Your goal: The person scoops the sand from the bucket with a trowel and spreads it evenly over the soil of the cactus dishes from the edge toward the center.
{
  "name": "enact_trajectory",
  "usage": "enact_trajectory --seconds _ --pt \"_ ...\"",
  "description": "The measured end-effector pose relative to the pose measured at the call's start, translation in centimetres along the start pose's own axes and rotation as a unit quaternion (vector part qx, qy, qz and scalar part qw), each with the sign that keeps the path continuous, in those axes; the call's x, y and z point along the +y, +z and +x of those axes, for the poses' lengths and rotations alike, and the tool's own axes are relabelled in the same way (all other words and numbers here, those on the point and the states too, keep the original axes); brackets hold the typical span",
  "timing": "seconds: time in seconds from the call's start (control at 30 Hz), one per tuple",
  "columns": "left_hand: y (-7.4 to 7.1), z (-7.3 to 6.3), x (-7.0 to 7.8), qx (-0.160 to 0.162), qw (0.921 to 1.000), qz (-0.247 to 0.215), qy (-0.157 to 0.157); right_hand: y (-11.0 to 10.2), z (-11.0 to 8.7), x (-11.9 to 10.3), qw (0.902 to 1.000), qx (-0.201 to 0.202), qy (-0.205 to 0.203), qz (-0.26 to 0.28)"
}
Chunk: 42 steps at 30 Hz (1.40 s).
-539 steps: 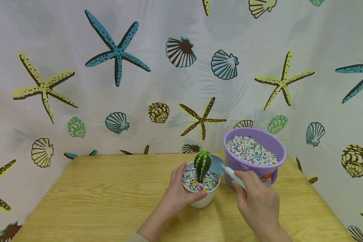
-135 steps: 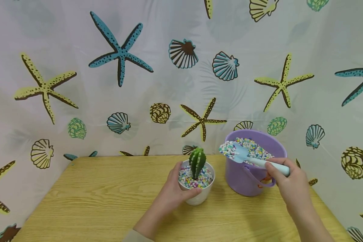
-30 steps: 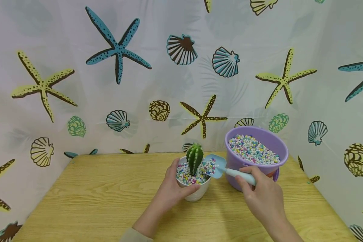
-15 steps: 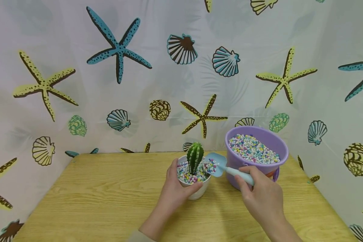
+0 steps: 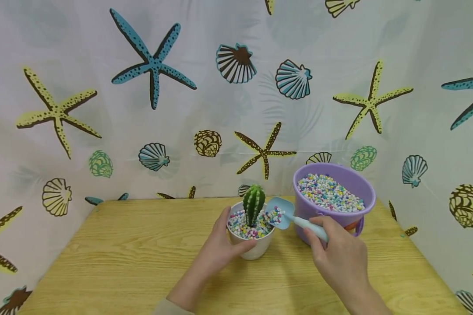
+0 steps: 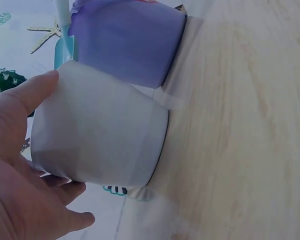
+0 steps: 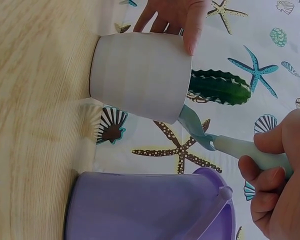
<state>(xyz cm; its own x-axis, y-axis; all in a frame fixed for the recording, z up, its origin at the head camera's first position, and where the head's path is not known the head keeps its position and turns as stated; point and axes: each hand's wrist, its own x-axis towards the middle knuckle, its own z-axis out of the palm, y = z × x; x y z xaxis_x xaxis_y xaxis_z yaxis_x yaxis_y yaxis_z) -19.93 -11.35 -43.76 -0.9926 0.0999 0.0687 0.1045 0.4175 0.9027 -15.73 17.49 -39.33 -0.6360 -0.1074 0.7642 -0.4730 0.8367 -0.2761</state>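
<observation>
My left hand (image 5: 218, 247) holds a white flowerpot (image 5: 254, 250) by its side, thumb at the near rim and fingers round the left. In the left wrist view the thumb (image 6: 32, 90) lies against the pot's rim. A green cactus (image 5: 254, 205) stands upright in the pot among multicoloured pebbles (image 5: 242, 227). My right hand (image 5: 340, 256) grips the handle of a light blue toy trowel (image 7: 240, 147). Its blade overlaps the pot's right rim beside the cactus, with some pebbles on its front part.
A purple bucket (image 5: 305, 210) of the same small pebbles stands just right of the pot, behind the trowel handle. Its handle (image 7: 210, 215) hangs down the side. The wooden table (image 5: 142, 253) meets a curtain printed with starfish and shells.
Several seconds ago the trowel was over the bucket, heaped with pebbles; it has moved left to the pot's rim and carries fewer. Over the last second the blade has shifted only slightly.
</observation>
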Motion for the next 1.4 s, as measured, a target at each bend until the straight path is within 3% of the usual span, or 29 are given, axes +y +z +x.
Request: enact_trajectory --seconds 0.43,0.73,0.83,1.03,1.1,1.2,1.4 --pt "1.8 -1.0 0.3 0.065 0.9975 0.025 0.002 0.1 -0.2 -0.1 0.9995 0.011 -0.028 -0.012" --pt "3.5 -1.4 0.8 0.104 0.9936 0.036 -0.023 0.2 -0.3 -0.1 0.9988 0.017 -0.044 -0.017" --pt "3.2 -1.3 0.8 0.090 0.9952 0.031 -0.024 0.2 -0.3 -0.2 0.9985 0.019 -0.048 -0.017" --pt "1.1 0.0 -0.1 0.000 0.9999 0.007 0.009 0.1 -0.2 -0.3 0.9979 0.022 -0.057 -0.021" --pt "0.8 0.3 -0.3 -0.014 0.9998 0.000 0.013 0.1 -0.2 -0.3 0.9976 0.023 -0.060 -0.023" --pt "1.0 0.2 -0.4 -0.008 0.9998 -0.005 0.017 0.0 -0.2 -0.3 0.9972 0.025 -0.065 -0.025" --pt "2.7 -0.4 0.1 0.044 0.9988 -0.010 0.020 0.1 -0.1 -0.3 0.9968 0.021 -0.070 -0.031"
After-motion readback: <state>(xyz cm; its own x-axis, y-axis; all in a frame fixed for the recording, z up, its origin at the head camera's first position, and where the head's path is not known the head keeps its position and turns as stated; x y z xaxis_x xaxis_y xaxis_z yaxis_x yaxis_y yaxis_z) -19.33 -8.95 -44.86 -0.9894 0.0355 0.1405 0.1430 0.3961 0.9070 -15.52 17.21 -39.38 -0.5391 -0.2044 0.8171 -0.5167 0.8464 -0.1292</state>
